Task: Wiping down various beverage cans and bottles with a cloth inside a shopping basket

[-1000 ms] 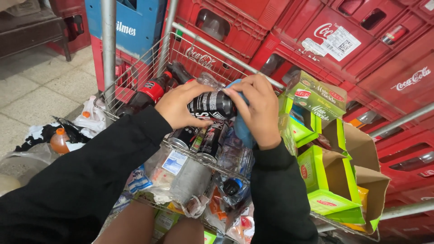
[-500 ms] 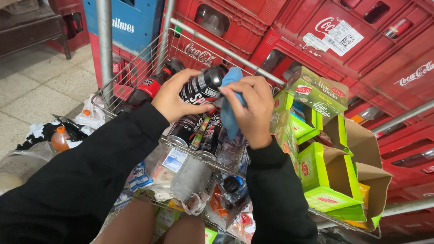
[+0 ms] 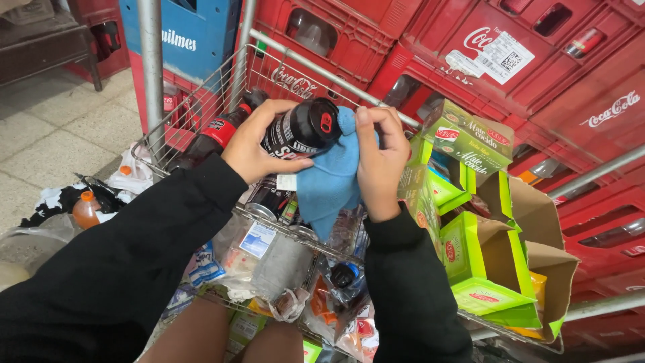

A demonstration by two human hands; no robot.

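red crates behind, wire basket [image 3: 201, 111] at centre frame. wiping in hand: left hand [image 3: 259, 144] clamped round dark bottle [image 3: 295, 131], right hand [image 3: 376, 161] pinching blue cloth [image 3: 332, 178] against its cap. next likely needs bottle turned.

Can and cloth over a wire basket

The left hand [image 3: 259, 144] grips a black can [image 3: 301, 131] on its side; the right hand [image 3: 379, 158] presses a blue cloth [image 3: 332, 175] against its top.

Red crates [image 3: 537, 87] stacked behind, one blue crate [image 3: 195, 33] at left. Green cartons [image 3: 470, 202] in open cardboard box [image 3: 544, 249] at right. Orange-capped bottle [image 3: 86, 210] on tiled floor [image 3: 60, 134].
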